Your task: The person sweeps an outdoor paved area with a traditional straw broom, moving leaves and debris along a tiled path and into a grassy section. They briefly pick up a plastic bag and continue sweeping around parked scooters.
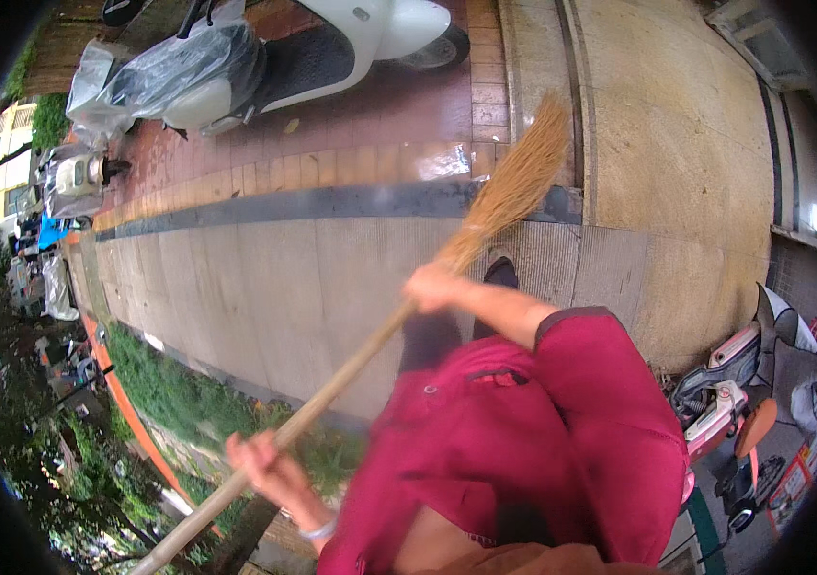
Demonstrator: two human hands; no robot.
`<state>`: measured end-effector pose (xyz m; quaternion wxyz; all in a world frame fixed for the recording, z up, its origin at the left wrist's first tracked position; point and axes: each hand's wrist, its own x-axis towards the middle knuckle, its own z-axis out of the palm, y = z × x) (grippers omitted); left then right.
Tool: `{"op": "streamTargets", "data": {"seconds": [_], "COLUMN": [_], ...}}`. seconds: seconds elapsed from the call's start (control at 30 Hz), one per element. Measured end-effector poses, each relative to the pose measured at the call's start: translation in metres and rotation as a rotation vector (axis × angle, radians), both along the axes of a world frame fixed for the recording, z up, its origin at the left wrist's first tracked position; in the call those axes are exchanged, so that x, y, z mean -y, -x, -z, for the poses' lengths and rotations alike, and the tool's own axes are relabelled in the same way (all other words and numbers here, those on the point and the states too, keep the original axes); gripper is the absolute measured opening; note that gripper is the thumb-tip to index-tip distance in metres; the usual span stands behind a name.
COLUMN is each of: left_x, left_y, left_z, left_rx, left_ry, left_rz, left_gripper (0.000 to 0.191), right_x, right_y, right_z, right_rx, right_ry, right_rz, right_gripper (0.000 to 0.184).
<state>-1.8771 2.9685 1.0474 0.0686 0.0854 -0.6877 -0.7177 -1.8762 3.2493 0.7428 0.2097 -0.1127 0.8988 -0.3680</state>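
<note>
A straw broom (pixel 516 180) with a long wooden handle slants across the view from lower left to upper right. My right hand (pixel 434 287) grips it low, where the handle meets the bristles. Farther up the pole, my left hand (pixel 261 460) is around the handle, its fingers somewhat loose and blurred; a bracelet (pixel 319 530) circles that wrist. The bristle tips spread over a dark stone strip and the pale paving beyond. Whether they touch the ground, I cannot tell. My dark shoe (pixel 500 273) shows beside the lower bristles.
Grey ribbed paving (pixel 272 287) runs beneath me. A white scooter (pixel 200 86) under clear plastic stands on wet reddish tiles (pixel 408 115). Plants (pixel 171 366) border the left side. Another two-wheeler (pixel 717 402) is close on my right, and a doorway step (pixel 803 241) lies at the far right.
</note>
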Motion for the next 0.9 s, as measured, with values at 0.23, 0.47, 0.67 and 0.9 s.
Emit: {"op": "streamTargets", "data": {"seconds": [0.23,0.47,0.67,0.9], "left_x": [0.120,0.139,0.099,-0.095], "left_y": [-0.005,0.006,0.033,0.086], "left_z": [-0.176,-0.127,-0.140,-0.054], "left_rx": [-0.585,-0.622,-0.578,-0.636], "left_ry": [-0.180,-0.514,-0.485,-0.201], "left_rz": [0.247,0.068,0.352,0.413], "left_gripper": [0.026,0.033,0.022,0.009], "right_x": [0.074,-0.051,-0.117,-0.239], "right_y": [0.023,0.060,0.080,0.175], "right_z": [-0.178,-0.133,-0.101,-0.107], "right_rx": [-0.426,-0.424,-0.761,-0.876], "right_ry": [0.456,-0.004,-0.094,-0.138], "right_rz": [-0.065,0.007,0.267,0.424], "right_gripper": [0.018,0.013,0.015,0.016]}}
